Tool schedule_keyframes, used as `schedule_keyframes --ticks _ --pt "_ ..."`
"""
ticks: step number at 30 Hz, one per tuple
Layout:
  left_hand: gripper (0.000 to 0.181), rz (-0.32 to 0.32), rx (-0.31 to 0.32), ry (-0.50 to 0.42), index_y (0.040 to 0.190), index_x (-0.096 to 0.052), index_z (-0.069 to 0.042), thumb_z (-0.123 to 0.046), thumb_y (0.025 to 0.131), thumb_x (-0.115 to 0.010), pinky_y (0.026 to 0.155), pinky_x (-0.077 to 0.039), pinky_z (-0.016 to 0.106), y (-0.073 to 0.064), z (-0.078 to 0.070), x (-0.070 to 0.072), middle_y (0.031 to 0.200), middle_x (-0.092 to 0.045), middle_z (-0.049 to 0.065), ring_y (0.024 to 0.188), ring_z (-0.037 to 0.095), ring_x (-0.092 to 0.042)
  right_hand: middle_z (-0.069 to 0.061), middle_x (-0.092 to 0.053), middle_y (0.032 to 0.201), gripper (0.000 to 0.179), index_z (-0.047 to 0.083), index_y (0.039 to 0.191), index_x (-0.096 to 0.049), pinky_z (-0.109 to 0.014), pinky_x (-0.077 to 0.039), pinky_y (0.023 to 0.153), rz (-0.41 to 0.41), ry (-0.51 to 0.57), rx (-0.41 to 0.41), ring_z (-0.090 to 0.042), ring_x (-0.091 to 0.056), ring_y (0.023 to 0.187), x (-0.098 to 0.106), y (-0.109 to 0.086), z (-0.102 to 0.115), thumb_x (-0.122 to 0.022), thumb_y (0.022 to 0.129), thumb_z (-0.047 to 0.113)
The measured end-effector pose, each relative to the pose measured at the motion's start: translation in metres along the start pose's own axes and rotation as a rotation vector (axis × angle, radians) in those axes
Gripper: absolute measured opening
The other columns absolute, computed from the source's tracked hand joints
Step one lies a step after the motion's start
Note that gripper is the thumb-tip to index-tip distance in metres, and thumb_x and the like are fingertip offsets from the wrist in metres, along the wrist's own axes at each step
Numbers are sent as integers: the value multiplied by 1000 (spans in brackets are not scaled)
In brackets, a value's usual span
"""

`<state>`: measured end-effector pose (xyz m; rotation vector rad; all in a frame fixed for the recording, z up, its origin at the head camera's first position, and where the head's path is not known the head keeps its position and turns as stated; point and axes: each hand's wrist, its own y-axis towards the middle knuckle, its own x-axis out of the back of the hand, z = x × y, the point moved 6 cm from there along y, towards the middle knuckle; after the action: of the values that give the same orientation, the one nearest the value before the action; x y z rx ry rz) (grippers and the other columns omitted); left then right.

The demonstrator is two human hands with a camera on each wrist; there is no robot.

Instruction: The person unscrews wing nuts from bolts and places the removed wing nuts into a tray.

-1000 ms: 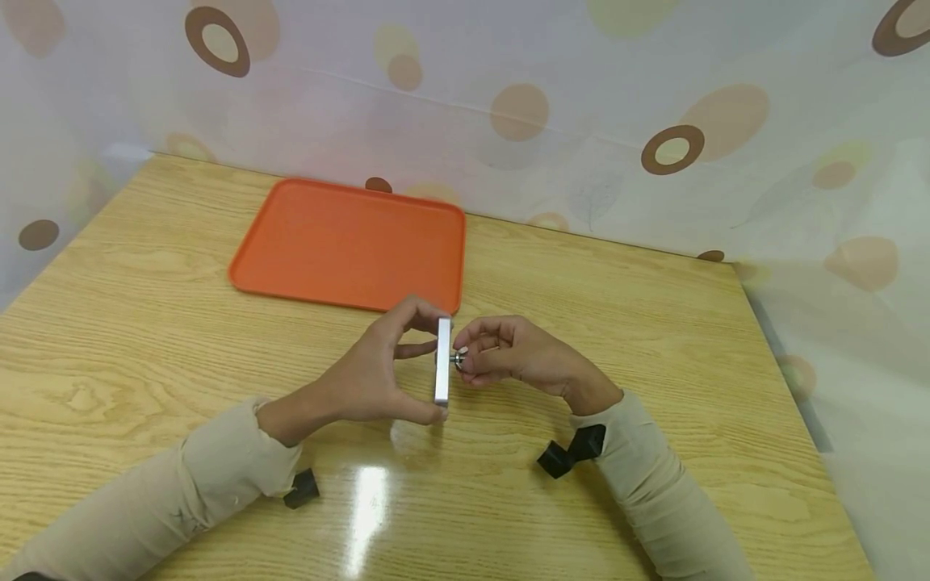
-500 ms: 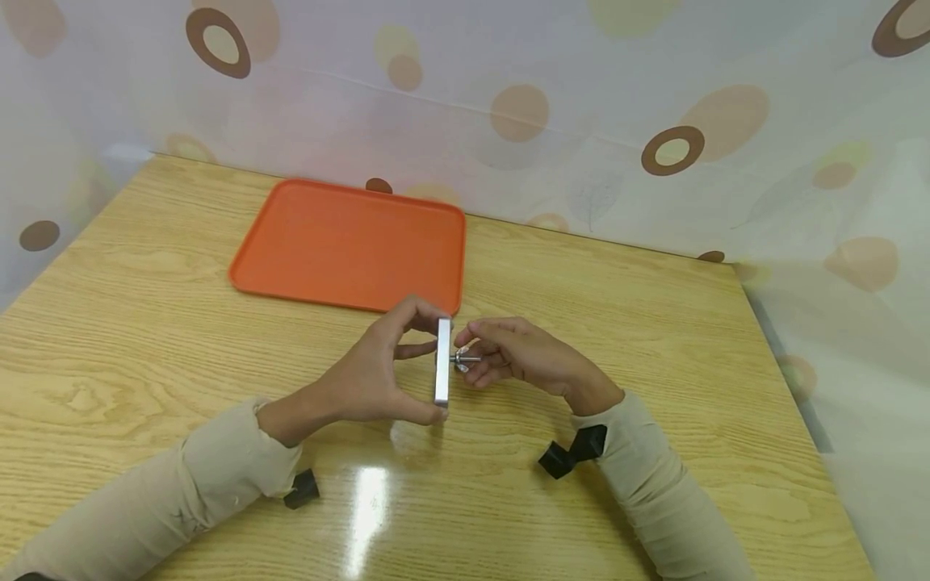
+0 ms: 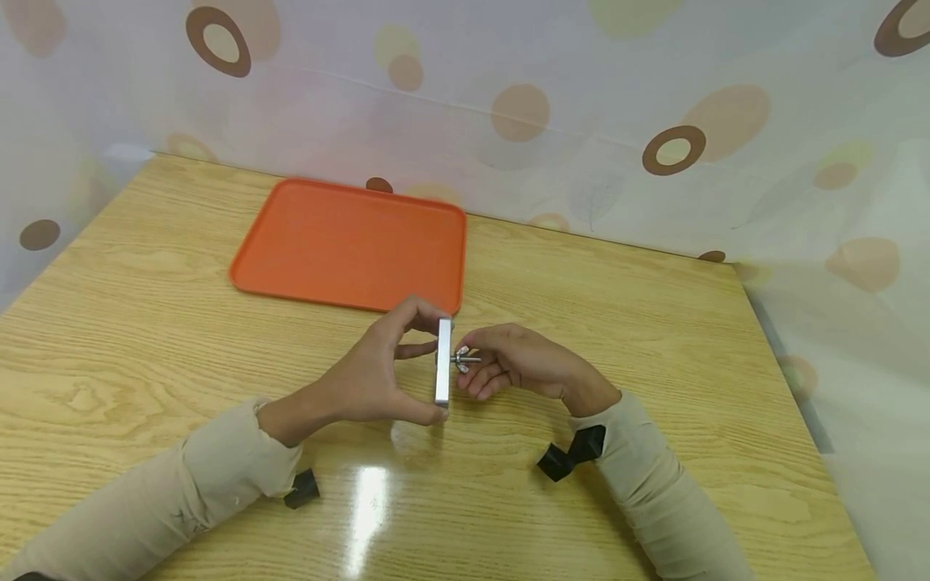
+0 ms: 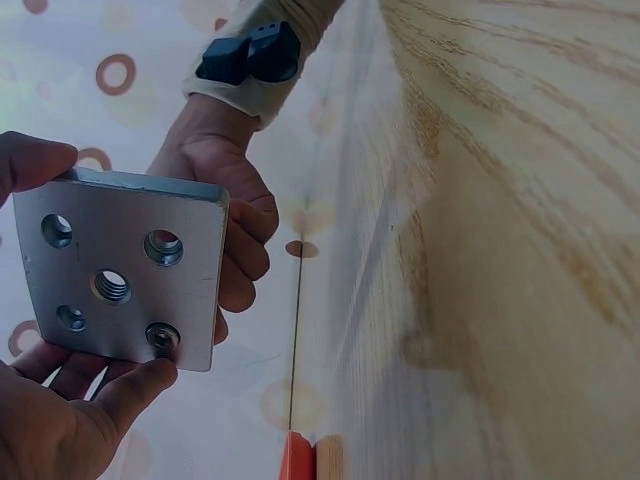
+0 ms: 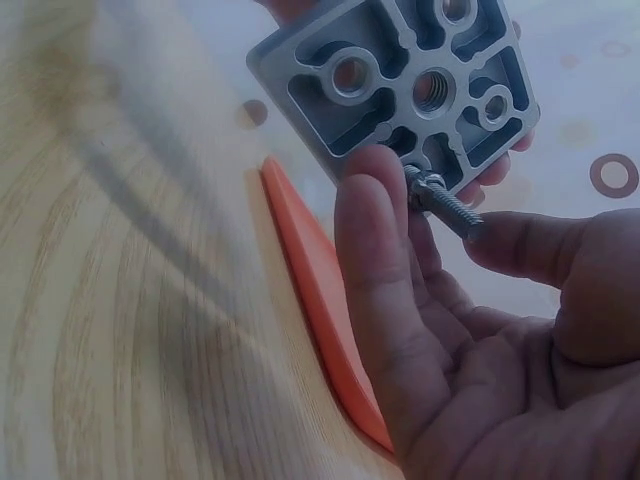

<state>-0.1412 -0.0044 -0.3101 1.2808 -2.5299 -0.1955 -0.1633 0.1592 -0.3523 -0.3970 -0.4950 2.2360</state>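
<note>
My left hand (image 3: pixel 363 375) grips a square silver metal plate (image 3: pixel 443 361) by its opposite edges, holding it upright above the table. The left wrist view shows the plate's flat face with round holes; a fingertip presses the bolt head (image 4: pixel 162 338) in a corner hole. From the ribbed back face the threaded bolt (image 5: pixel 455 212) sticks out, carrying a wing nut (image 3: pixel 462 359). My right hand (image 3: pixel 534 363) is around the wing nut with loosely bent fingers. In the right wrist view its index finger lies beside the nut and its thumb tip is right at the bolt's end.
An orange tray (image 3: pixel 356 246) lies on the wood-grain table (image 3: pixel 617 298) behind the hands. A pale patterned sheet (image 3: pixel 465 97) hangs along the table's back edge. Black devices (image 3: pixel 574 452) are strapped at both wrists.
A second ago my right fingers and thumb were pinching the wing nut; they have since loosened and shifted around it, leaving the nut and bolt end in sight. The left hand and plate stay still.
</note>
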Motion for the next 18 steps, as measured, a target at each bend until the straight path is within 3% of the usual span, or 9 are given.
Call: schedule_keyframes --ticks 7,18 --pt "78 3 12 5 127 -45 -6 -1 60 -86 109 -54 41 0 -1 -1 131 -51 12 125 30 -50 2 -72 84 29 10 106 -61 -22 -64 69 23 -37 49 -8 -70 73 0 -1 2 -35 108 22" --pt "80 2 10 9 129 -44 0 0 61 -85 109 -54 41 0 0 0 132 -49 15 126 38 -49 4 -70 88 22 14 105 -63 -20 -63 71 27 -30 78 -7 -70 76 -2 -4 7 -42 106 19"
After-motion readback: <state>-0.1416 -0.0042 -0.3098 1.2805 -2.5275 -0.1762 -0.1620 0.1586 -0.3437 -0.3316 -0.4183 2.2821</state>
